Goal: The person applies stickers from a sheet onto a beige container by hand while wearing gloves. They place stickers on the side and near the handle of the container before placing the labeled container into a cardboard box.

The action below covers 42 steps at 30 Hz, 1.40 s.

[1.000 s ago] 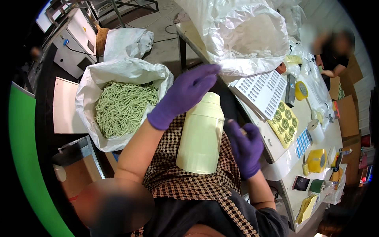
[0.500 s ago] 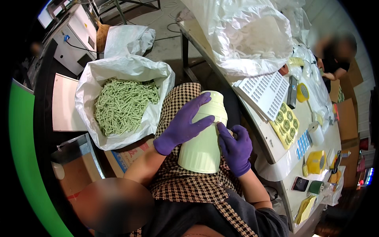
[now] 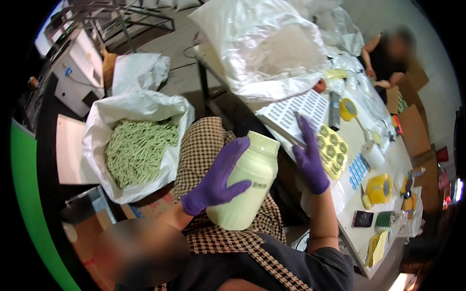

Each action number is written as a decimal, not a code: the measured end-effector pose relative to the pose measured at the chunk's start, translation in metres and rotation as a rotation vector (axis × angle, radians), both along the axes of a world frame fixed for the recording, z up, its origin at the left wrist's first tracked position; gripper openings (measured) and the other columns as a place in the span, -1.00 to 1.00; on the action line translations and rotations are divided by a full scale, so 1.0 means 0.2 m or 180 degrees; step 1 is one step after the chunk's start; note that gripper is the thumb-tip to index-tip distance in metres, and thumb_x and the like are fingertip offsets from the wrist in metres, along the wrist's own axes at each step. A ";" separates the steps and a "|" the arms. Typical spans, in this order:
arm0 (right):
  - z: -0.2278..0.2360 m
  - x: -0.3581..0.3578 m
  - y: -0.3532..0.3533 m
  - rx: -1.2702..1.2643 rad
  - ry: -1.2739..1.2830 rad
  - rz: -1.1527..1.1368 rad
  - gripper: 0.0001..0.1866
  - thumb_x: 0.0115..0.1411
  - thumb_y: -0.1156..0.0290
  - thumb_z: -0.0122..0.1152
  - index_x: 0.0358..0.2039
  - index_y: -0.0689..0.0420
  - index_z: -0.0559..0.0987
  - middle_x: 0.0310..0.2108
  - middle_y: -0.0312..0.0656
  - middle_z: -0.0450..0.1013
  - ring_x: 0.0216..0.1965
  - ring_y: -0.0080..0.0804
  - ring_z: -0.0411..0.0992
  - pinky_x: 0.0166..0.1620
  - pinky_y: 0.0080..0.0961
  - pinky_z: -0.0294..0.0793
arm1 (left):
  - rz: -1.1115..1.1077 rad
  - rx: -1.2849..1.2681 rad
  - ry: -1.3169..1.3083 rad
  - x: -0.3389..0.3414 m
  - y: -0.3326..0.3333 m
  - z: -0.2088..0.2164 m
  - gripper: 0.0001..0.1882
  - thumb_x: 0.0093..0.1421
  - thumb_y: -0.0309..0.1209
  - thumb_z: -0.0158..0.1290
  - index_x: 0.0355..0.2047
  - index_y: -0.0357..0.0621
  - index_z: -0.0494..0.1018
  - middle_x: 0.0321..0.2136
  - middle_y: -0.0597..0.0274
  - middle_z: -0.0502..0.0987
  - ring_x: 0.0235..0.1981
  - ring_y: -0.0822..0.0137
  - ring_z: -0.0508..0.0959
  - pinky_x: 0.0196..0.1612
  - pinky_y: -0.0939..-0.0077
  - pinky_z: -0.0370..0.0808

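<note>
A pale green plastic jar [image 3: 250,191] rests tilted on my lap, its mouth toward the far side. My left hand [image 3: 218,179], in a purple glove, wraps round the jar's left side with the thumb across its front. A small dark printed mark sits on the jar just past that thumb. My right hand [image 3: 311,160], gloved alike, is apart from the jar, over the table's near edge. Its fingers are stretched and spread, and nothing shows in them. Beside its fingertips lies a stack of white label sheets [image 3: 291,114]; contact cannot be made out. A yellow sheet of round stickers [image 3: 332,150] lies to its right.
At left stands a white sack [image 3: 92,145] holding many thin green sticks [image 3: 141,153]. A large white bag [image 3: 233,58] sits on the table's far end. Yellow tape rolls [image 3: 378,188], a phone [image 3: 362,219] and blue labels [image 3: 358,171] lie at right. Another person [image 3: 386,60] works beyond the table.
My right hand has left the jar and moved up and right to the label sheets, its fingers spreading. The jar has tilted in my left hand, and the view has shifted.
</note>
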State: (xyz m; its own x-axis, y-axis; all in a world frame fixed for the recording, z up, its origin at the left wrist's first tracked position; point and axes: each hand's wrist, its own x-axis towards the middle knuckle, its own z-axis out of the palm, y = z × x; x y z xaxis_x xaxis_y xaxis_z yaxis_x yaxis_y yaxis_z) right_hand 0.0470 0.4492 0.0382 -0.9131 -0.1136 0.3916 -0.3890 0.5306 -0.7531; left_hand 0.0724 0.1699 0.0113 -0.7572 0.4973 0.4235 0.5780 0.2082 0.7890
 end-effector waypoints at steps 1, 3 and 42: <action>-0.01 -0.01 -0.05 -0.0760 -0.0996 0.0781 -0.37 0.29 0.31 0.20 0.33 0.20 0.32 0.31 0.05 0.25 0.34 -0.16 0.19 0.32 -0.28 0.24 | -0.0127 -0.0027 0.0173 0.02 0.01 0.05 -0.08 0.17 -0.32 0.22 0.45 -0.32 0.03 0.41 -0.14 0.14 0.47 0.00 0.07 0.48 0.20 -0.04; -0.07 -0.03 -0.06 -0.1403 -0.2161 0.0948 -0.52 0.32 0.36 0.15 0.22 0.21 0.42 0.15 -0.12 0.41 0.18 -0.38 0.31 0.21 -0.39 0.34 | -0.0319 0.0015 -0.0004 0.01 -0.01 0.05 -0.07 0.15 -0.30 0.22 0.43 -0.34 0.03 0.40 -0.12 0.15 0.46 0.02 0.09 0.48 0.20 -0.02; -0.50 -0.47 -0.70 0.0174 -0.2056 0.1210 -0.55 0.50 0.40 -0.16 0.32 0.28 0.34 0.24 -0.07 0.39 0.13 -0.34 0.46 0.19 -0.43 0.47 | 0.7761 -0.4956 -0.1574 2.24 -3.86 -0.40 -0.09 0.15 0.20 0.05 0.28 -0.31 0.33 0.26 -0.26 0.38 0.28 -0.12 0.41 0.29 0.09 0.35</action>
State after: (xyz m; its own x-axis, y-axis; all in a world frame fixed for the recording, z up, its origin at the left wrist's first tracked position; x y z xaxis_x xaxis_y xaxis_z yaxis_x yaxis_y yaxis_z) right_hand -0.0468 0.3083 -0.0626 -0.8532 -0.4710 -0.2240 -0.0426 0.4911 -0.8701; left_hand 0.5196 -0.6026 -0.0677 -0.0614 -0.7930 0.6061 -0.9579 -0.1239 -0.2591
